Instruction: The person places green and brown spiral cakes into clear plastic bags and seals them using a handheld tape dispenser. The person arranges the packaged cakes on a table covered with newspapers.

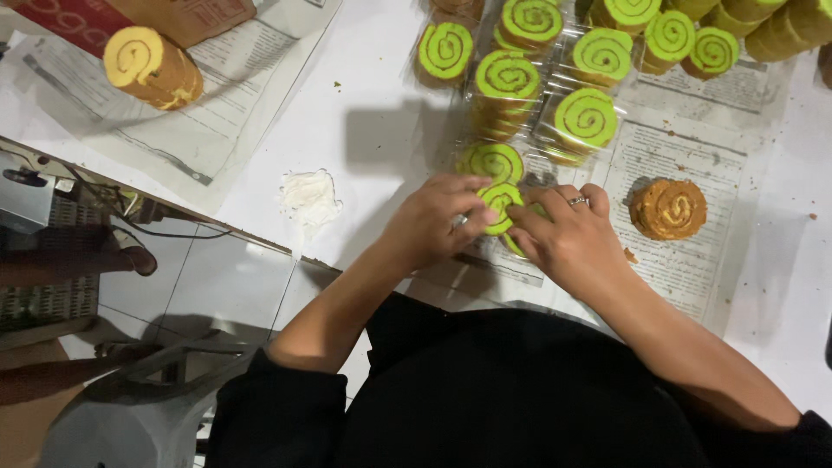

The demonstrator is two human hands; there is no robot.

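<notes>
Two hands on one green swirl roll slice [501,206] — left hand [431,223] and right hand [568,234] closed around it, pressed on surface [364,104] | beyond hands: wrapped green slices [586,119] done | right of right hand: brown slice [668,209] bare, left.

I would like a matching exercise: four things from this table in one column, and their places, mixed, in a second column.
Things:
1. yellow roll
2. brown slice
3. white lump
4. green slice

Places:
A. between both hands
B. far left, on newspaper
C. right of the right hand
D. left of the left hand, on the white table

Pairs: 1-B, 2-C, 3-D, 4-A
</notes>
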